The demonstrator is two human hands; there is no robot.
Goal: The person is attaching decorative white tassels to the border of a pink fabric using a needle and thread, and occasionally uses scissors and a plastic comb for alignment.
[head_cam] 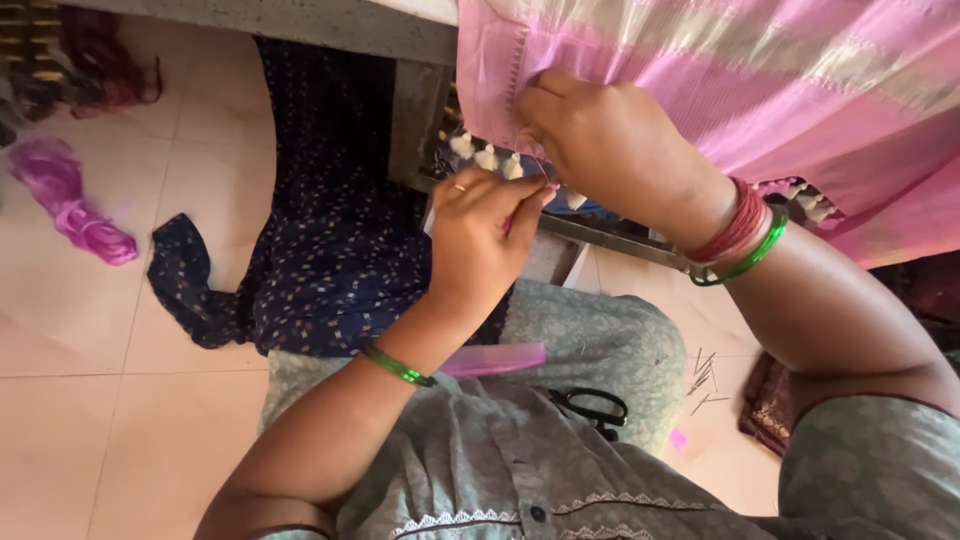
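Note:
A pink and gold striped cloth (760,90) hangs over a table edge at the top right. My right hand (600,140) pinches the cloth's fringed edge, fingers closed on it. Just below, my left hand (480,240) holds a thin pink stick-like tool (530,205) with its tip up near the right hand's fingers, where a fine thread runs. A ring sits on the left hand, a green bangle on each wrist, and red bangles on the right wrist. Small white tassels (487,157) hang along the cloth's edge behind my hands.
Black scissors (592,405) and a pink strip (495,358) lie on my lap. Dark blue patterned fabric (320,230) drapes to the tiled floor. Bundles of magenta thread (70,205) lie at the left. Several needles (703,375) rest on the floor at right.

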